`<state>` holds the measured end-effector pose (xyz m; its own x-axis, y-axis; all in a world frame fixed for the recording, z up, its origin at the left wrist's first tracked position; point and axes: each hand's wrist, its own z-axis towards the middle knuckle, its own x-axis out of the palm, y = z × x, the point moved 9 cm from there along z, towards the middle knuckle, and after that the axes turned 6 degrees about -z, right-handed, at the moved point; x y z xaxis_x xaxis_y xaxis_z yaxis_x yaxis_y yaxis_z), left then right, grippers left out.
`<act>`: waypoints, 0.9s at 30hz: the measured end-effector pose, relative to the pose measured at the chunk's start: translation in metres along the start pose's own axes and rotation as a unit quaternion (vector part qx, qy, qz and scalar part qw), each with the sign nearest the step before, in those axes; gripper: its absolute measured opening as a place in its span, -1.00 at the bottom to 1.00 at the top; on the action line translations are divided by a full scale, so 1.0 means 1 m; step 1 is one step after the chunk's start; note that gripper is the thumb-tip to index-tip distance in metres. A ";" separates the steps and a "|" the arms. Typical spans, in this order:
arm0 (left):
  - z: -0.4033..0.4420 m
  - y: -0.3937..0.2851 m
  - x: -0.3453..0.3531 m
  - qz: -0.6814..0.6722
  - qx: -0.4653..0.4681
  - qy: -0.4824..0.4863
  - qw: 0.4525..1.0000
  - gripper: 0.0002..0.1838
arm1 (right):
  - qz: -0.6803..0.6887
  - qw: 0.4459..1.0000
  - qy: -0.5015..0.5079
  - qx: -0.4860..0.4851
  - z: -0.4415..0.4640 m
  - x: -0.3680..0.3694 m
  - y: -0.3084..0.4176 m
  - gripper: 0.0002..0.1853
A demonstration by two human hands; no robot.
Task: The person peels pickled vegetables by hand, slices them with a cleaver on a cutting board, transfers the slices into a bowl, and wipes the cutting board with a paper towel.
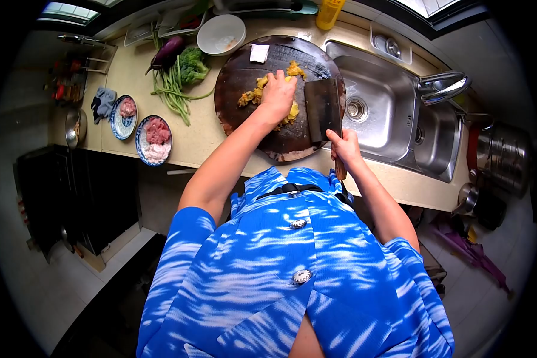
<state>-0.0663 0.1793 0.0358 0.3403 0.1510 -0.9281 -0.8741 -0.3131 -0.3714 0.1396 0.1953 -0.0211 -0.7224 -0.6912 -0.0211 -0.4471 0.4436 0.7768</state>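
Observation:
A round dark chopping board lies on the counter with yellow-brown chopped pieces spread over its middle. My left hand is down on these pieces, its fingers bent round some of them. In my right hand is the wooden handle of a wide dark cleaver, whose blade lies over the board's right part, beside the pieces. A small white square piece rests near the board's top edge.
Left of the board are green stalks, broccoli, an eggplant, a white bowl and two plates of meat. A steel sink with a faucet adjoins the board's right side.

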 end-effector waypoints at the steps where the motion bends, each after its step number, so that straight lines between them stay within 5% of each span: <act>1: 0.003 0.001 0.003 0.025 -0.011 0.008 1.000 -0.69 | -0.006 1.000 0.000 -0.002 -0.001 -0.002 0.001 -0.70; 6: 0.013 0.011 0.003 0.057 -0.032 -0.037 0.997 -0.68 | -0.015 1.000 0.003 -0.010 -0.005 -0.003 0.002 -0.70; 12: 0.006 0.069 -0.046 -0.217 -0.069 -0.164 0.960 -0.79 | -0.121 0.991 0.041 -0.043 -0.016 0.003 0.014 -0.72; 14: -0.004 0.110 -0.037 -0.306 -0.152 -0.163 0.926 -0.81 | -0.165 0.984 0.059 -0.042 -0.019 0.007 0.020 -0.73; 16: -0.019 0.131 -0.027 -0.510 -0.235 -0.124 0.818 -0.82 | -0.343 0.915 0.117 -0.179 -0.027 0.029 0.045 -0.78; 18: -0.038 0.142 -0.034 -0.570 -0.268 -0.147 0.763 -0.86 | -0.387 0.894 0.134 -0.181 -0.030 0.045 0.053 -0.80; 22: -0.066 0.149 -0.038 -0.562 -0.304 -0.098 0.763 -0.84 | -0.431 0.852 0.189 -0.228 -0.029 0.085 0.056 -0.80; 27: -0.091 0.155 -0.040 -0.569 -0.306 -0.137 0.751 -0.76 | -0.452 0.848 0.127 -0.248 -0.016 0.089 0.068 -0.82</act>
<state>-0.1839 0.0392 0.0134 0.5891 0.8080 0.0091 0.2811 -0.1944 -0.9398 0.0537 0.1546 0.0397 -0.0385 -0.7490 -0.6615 -0.4356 -0.5832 0.6857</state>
